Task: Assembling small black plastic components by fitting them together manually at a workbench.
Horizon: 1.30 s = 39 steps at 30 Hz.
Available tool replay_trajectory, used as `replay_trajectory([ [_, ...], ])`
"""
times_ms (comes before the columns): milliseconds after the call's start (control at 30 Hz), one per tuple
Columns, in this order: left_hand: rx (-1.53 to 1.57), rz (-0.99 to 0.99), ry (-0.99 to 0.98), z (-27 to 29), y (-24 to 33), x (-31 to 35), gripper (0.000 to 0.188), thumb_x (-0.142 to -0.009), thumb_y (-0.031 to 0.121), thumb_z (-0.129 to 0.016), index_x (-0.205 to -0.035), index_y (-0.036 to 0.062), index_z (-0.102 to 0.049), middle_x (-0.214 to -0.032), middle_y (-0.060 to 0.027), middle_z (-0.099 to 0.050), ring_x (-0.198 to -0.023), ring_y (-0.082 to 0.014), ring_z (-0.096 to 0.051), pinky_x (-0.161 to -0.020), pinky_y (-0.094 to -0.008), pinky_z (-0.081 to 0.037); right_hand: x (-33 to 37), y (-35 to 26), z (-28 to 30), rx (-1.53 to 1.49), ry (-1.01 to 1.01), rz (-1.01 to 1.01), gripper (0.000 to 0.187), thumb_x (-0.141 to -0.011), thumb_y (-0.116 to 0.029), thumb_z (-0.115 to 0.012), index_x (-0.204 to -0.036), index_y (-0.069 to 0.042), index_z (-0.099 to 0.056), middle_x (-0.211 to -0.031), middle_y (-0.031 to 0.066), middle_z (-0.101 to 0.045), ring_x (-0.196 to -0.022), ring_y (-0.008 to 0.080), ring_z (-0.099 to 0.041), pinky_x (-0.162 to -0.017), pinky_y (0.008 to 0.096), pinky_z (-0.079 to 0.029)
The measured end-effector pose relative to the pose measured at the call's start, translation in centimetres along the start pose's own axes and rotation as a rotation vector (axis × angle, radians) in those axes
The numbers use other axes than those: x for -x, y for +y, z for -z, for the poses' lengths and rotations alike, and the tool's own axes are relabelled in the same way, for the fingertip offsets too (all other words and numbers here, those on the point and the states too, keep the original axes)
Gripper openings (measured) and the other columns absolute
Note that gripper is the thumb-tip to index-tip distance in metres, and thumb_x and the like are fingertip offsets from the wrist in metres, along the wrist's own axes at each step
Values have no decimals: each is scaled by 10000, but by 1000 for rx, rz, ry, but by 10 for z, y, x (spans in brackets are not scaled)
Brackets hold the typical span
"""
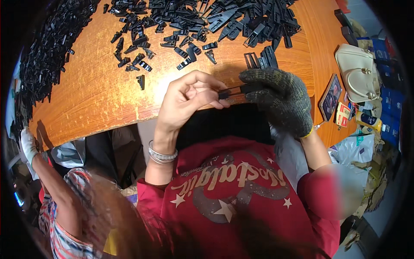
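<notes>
My bare left hand (186,98) pinches the left end of a black plastic piece (234,91) between thumb and fingertips. My right hand (282,97), in a dark grey knitted glove, is closed on the other end of it. The piece has two thin parallel bars with a gap between them, and both its ends are partly hidden by my fingers. It is held just over the near table edge. Just beyond the glove lie flat black plastic parts with long prongs (264,58). Small black plastic clips (184,54) are scattered on the table farther off.
The wooden table (99,95) carries a heap of long black parts (254,19) at the back and a large clip pile (49,47) at far left. A co-worker's white-gloved hand (29,146) touches that side. A cream handbag (355,69), framed screen (331,98) and yellow bottle (370,121) are at right.
</notes>
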<state>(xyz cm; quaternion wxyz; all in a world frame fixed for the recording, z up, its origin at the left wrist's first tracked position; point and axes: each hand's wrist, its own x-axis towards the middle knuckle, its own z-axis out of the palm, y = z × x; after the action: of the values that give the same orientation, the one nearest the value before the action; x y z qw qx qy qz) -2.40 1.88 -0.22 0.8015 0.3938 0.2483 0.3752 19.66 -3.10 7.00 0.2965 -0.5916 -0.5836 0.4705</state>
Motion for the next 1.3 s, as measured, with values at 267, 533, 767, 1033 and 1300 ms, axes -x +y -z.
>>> replay_trajectory([
  [267,-4,29,46,-14,-7,-9,62,-889,-44,-617,-929,-47,-570,-705,-99,-645,-566,-152,-639,-496,-233,-519,10,10,-2,-191,59,43,318,-809,-68,-718,-1120,-18,-672,-996,96,-694,-881,171,-681,-784,298,-536],
  [533,-158,54,7,-31,-17,-16,99,-874,10,-674,-873,4,-575,-616,-24,-602,-506,-60,-562,-445,-188,-433,23,13,5,67,144,132,325,-787,-116,-742,-1093,-25,-681,-958,106,-704,-853,217,-690,-772,305,-536],
  [767,-979,-371,107,-45,-22,-52,72,-874,39,-651,-918,-14,-628,-782,-82,-643,-661,-130,-615,-577,-249,-466,158,-4,77,261,743,-392,326,-873,-202,-669,-1159,-44,-662,-1008,67,-698,-858,161,-641,-761,295,-518],
  [1033,-1344,-544,11,-37,-30,-67,269,-708,-59,-566,-963,25,-579,-864,-140,-462,-776,-341,-550,-599,-446,-435,227,14,109,1184,179,-324,359,-868,-178,-643,-1216,-94,-632,-1046,128,-683,-857,234,-663,-770,335,-519],
  [1300,-1327,-764,-142,-29,-28,-28,286,-704,-68,-613,-987,-30,-599,-972,-142,-591,-804,-295,-628,-677,-352,-530,68,72,47,455,52,24,377,-908,-176,-588,-1279,-107,-583,-1077,118,-685,-837,231,-677,-703,324,-529],
])
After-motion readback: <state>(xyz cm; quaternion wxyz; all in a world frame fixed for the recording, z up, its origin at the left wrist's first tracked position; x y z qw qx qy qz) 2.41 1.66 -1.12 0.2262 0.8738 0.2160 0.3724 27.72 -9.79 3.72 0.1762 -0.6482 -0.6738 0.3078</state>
